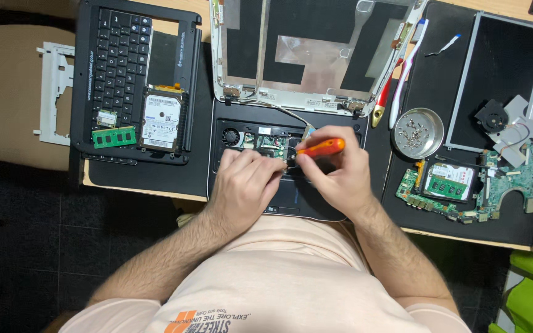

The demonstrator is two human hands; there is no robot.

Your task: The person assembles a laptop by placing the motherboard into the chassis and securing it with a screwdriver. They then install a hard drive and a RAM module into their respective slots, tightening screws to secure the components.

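Keyboard panel (pixel 118 61), hard drive (pixel 161 121) and RAM stick (pixel 114 136) already removed; orange screwdriver (pixel 320 148) gripped by right hand (pixel 334 176), left hand (pixel 245 182) closed at the laptop base (pixel 229 185) near the desk's front edge, internals judged remaining.

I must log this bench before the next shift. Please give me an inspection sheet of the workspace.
Surface: black mat on a wooden table.
Job's things: opened black laptop base; orange-handled screwdriver.
Clutter: black keyboard panel, silver hard drive, green memory stick, round metal screw dish, green circuit board.
Grippers: left hand steadies base; right hand holds screwdriver.
Cables: thin wire from lid hinge.
Surroundings: dark tiled floor.
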